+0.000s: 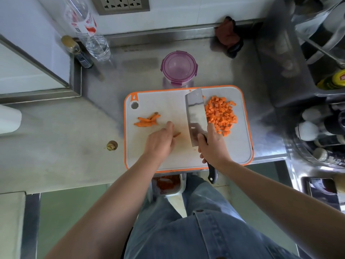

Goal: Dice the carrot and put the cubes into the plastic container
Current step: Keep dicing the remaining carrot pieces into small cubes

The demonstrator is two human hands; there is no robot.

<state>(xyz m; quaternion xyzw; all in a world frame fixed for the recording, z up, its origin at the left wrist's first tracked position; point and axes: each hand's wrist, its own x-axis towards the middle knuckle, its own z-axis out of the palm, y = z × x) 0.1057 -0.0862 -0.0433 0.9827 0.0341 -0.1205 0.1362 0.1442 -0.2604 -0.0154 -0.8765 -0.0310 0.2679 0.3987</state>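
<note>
The fingers of the left hand (160, 141) are bent down and pressed together on a carrot strip (177, 134), hiding all but its right end. Just right of it, the right hand (212, 144) has its fingers wrapped round the dark handle of a cleaver (196, 113), forefinger stretched along the blade's far side. The blade stands between the held piece and the heap of carrot cubes (221, 114) in the board's upper right. A few loose strips (148, 120) lie at centre left of the orange-rimmed cutting board (162, 101). The plastic container (178, 67), with purple clips, stands on the steel counter (93, 118) just above the board's top edge. A carrot stub (112, 145) sits left of the board, a water bottle (87, 28) at upper left and a dark cloth (228, 36) at top right.
</note>
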